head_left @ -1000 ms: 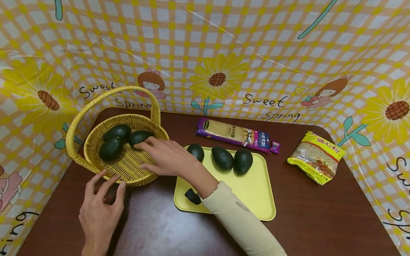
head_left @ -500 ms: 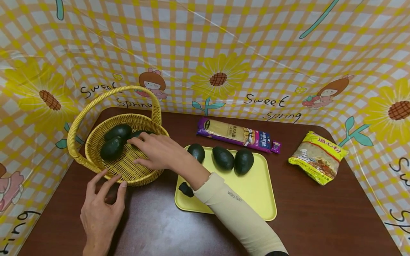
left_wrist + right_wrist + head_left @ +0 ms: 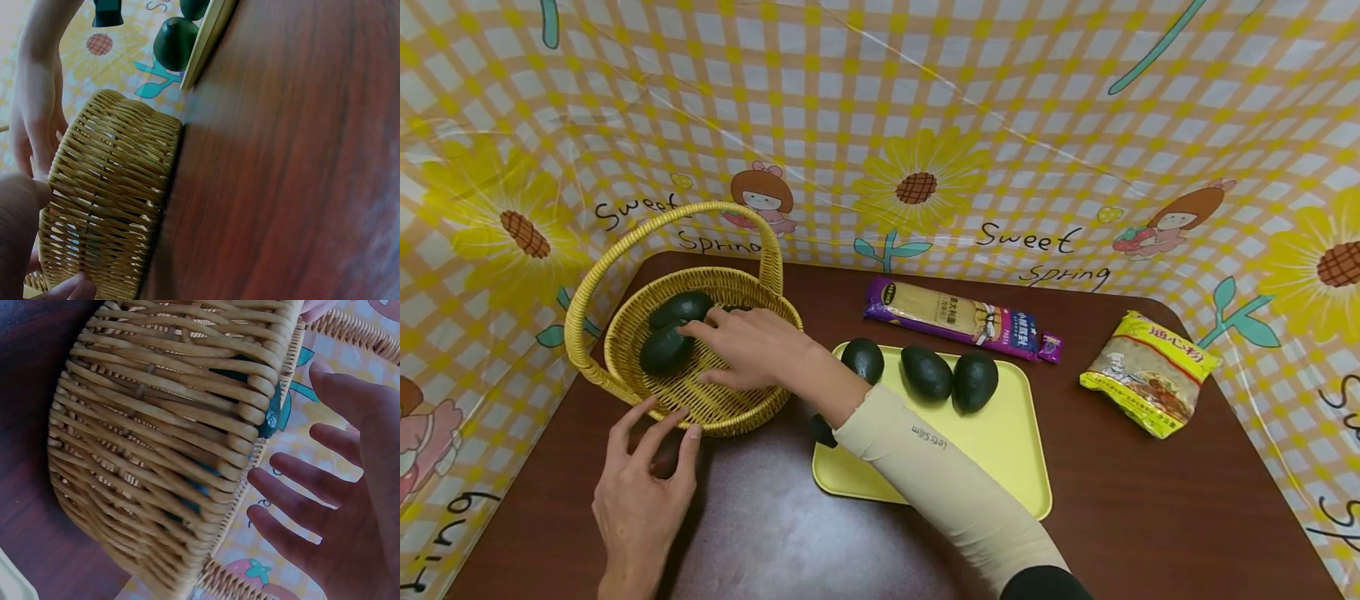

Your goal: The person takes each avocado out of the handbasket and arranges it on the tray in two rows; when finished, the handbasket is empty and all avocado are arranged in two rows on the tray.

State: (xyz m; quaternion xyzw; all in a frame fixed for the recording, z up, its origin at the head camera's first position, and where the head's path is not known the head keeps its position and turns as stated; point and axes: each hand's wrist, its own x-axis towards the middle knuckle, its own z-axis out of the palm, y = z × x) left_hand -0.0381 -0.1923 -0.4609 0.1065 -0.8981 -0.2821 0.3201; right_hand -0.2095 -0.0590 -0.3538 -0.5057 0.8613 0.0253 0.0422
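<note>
A yellow wicker basket with a tall handle holds dark green avocados: a front one, one behind it, and a third mostly hidden by the right hand. My right hand reaches over the basket, its fingertips overlapping the front avocado's right edge in the head view. In the right wrist view that hand's fingers are spread with nothing between them. My left hand rests at the basket's near-left rim, fingers loosely bent. The left wrist view shows its thumb against the woven rim.
Right of the basket lies a yellow tray with three avocados along its far side. Behind it is a purple pasta packet, and a yellow noodle bag lies at the right. A checked cloth hangs behind the table.
My right hand has moved left and slightly farther over the basket, from the right-hand avocado toward the front one, covering more of the right-hand one. The left hand stays at the rim.
</note>
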